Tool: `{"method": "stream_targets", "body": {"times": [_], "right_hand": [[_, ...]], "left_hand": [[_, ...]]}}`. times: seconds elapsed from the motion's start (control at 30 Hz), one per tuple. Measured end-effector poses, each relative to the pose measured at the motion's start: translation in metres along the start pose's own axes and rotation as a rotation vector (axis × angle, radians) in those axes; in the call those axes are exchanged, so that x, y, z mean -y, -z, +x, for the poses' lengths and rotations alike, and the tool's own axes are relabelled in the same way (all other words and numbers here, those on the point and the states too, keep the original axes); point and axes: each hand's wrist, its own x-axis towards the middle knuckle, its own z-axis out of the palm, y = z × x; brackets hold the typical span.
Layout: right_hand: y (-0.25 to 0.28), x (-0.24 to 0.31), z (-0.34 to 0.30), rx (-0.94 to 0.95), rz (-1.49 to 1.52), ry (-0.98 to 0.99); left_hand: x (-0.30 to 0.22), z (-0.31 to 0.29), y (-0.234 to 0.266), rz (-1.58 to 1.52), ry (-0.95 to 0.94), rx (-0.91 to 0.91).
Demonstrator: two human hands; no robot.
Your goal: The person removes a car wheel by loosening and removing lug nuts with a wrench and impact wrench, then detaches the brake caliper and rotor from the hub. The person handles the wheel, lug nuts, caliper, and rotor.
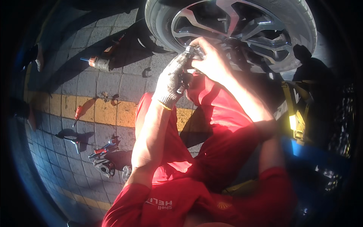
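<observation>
My left hand (169, 80), in a pale, soiled work glove, is closed around a dark metal part (184, 80) in front of the wheel. A shiny nut-like metal end (189, 50) sticks up from the top of its grip. Bare and brightly sunlit, my right hand (211, 59) bends its fingers against that upper end, next to the left fingers. Glare and the fingers hide much of the part, so its exact kind cannot be made out. Just beyond both hands stands a car wheel (230, 36) with a grey tyre and silver spokes.
On the paved floor (87, 84) to the left lie an orange-and-grey cylindrical tool (100, 63), an orange-handled screwdriver (78, 112), a T-shaped tool (74, 142), a red-handled tool (100, 151) and a round metal part (104, 167). A yellow strap-like object (298, 123) is at right. Another person's foot (39, 58) shows far left.
</observation>
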Motion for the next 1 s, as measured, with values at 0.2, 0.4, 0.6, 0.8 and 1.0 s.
{"method": "stream_targets", "body": {"times": [0.2, 0.4, 0.6, 0.8, 1.0], "right_hand": [[-0.015, -0.024, 0.012, 0.001, 0.142, 0.013], [0.006, -0.039, 0.010, -0.046, 0.897, -0.033], [0.009, -0.037, 0.006, -0.072, 0.949, 0.103], [0.014, -0.043, -0.008, 0.162, 0.951, 0.091], [0.034, -0.062, -0.038, 0.143, 0.644, -0.066]], "left_hand": [[-0.004, 0.000, 0.014, 0.205, -0.132, 0.009], [-0.014, 0.000, 0.019, 0.462, -0.214, -0.029], [-0.004, -0.003, 0.020, 0.599, -0.161, 0.116], [-0.002, -0.003, 0.025, 0.621, -0.127, 0.171], [-0.009, -0.005, -0.007, 0.691, -0.223, 0.047]]}}
